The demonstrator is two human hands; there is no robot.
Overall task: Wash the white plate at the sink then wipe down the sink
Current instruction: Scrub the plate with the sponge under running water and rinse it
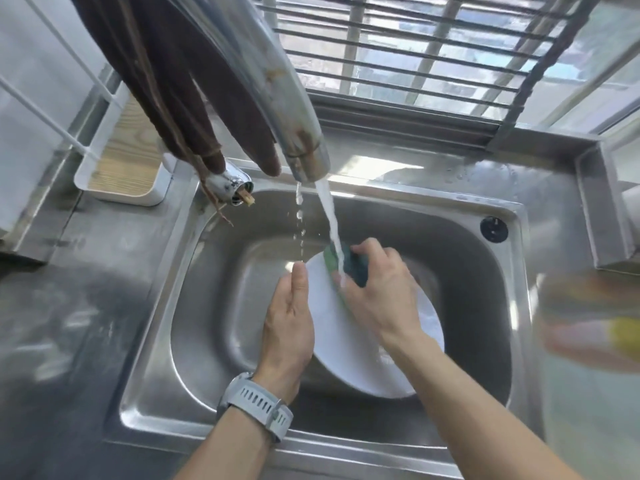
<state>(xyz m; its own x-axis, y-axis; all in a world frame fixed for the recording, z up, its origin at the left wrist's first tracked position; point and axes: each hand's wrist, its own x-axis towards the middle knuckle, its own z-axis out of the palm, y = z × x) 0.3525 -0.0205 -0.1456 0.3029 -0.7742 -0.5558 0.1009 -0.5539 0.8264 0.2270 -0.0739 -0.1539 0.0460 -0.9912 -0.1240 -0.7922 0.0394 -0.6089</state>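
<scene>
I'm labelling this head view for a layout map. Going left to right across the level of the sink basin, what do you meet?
Left hand gripping the plate's edge → white plate → right hand pressing a green sponge on it → sink right wall → blurred yellow object at the frame's right edge.

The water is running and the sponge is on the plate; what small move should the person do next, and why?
Probably slide the sponge down across the white plate toward its lower edge. The right hand presses it only at the upper rim, under the water stream, while the left hand steadies the tilted plate, so most of the face looks unscrubbed.
</scene>
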